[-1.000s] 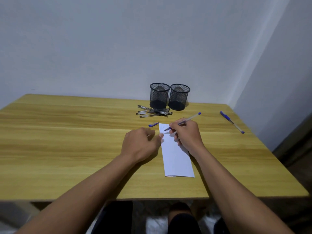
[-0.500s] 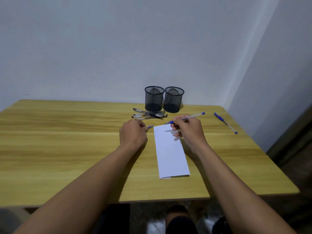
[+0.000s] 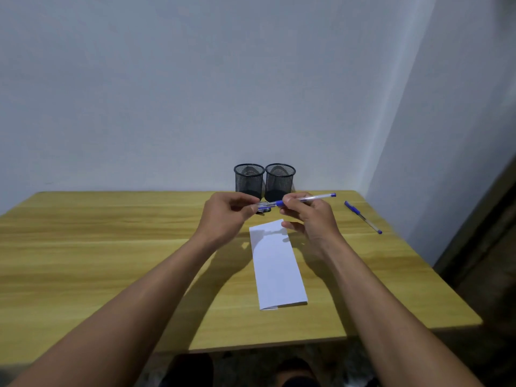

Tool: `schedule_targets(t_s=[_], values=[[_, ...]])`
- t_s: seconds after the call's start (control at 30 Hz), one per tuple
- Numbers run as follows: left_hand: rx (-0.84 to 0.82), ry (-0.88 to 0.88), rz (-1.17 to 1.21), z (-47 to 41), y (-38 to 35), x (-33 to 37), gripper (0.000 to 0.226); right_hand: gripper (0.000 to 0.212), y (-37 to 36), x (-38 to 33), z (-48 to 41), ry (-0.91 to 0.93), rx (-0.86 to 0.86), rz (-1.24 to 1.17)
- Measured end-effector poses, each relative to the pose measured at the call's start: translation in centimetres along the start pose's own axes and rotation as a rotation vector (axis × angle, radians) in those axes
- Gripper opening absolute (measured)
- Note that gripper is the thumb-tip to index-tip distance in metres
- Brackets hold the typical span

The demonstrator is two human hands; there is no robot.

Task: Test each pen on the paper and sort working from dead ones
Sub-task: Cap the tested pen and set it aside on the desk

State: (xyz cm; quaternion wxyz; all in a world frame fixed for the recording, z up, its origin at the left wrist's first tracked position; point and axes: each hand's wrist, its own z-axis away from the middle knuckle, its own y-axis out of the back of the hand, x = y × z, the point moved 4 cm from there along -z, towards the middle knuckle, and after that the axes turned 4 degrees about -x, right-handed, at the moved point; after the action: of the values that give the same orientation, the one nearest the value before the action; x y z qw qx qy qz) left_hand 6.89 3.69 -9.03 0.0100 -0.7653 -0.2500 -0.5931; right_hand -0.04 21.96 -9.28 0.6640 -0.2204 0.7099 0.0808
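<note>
My right hand point(image 3: 310, 219) grips a clear blue pen point(image 3: 312, 198), held level above the table with its blue end pointing right. My left hand point(image 3: 226, 216) pinches a small pen cap point(image 3: 262, 204) right at the pen's tip end. Both hands hover over the far end of a folded white paper point(image 3: 275, 263) lying on the wooden table point(image 3: 111, 247). Two black mesh cups point(image 3: 249, 181) point(image 3: 280, 181) stand side by side at the back. The pile of untested pens point(image 3: 264, 210) is almost entirely hidden behind my hands.
A single capped blue pen point(image 3: 363, 217) lies apart on the table's right side, near the corner walls. The table's front edge runs just above my knees.
My right hand lifted the pen off the paper. My left hand left the paper, picked up the blue cap beside it, and brought it up to the pen's tip.
</note>
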Motion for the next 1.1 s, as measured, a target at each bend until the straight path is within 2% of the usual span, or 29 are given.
schedule_targets(t_s=[0.37,0.57,0.73,0.83,0.93,1.1], values=[[-0.024,0.110,0.419,0.9,-1.6,2.0,0.014,0.002,-0.3,-0.8,0.7,-0.029,-0.038,-0.117],[-0.022,0.130,0.457,0.7,-2.1,2.5,0.013,0.004,-0.2,-1.0,0.7,-0.021,-0.033,-0.157],[-0.037,0.150,0.384,0.5,-2.4,2.5,0.009,0.005,0.0,-0.8,0.9,-0.038,-0.052,-0.139],[-0.035,0.160,0.317,0.2,-2.2,2.3,0.007,0.010,0.6,-1.0,0.8,-0.078,-0.094,-0.106],[-0.013,0.173,0.310,-0.2,-1.7,2.3,0.007,0.006,2.2,-1.9,0.4,-0.049,-0.056,-0.032],[-0.028,0.162,0.259,-1.1,-2.6,2.7,0.009,0.008,4.8,-4.4,-0.1,0.073,-0.056,0.344]])
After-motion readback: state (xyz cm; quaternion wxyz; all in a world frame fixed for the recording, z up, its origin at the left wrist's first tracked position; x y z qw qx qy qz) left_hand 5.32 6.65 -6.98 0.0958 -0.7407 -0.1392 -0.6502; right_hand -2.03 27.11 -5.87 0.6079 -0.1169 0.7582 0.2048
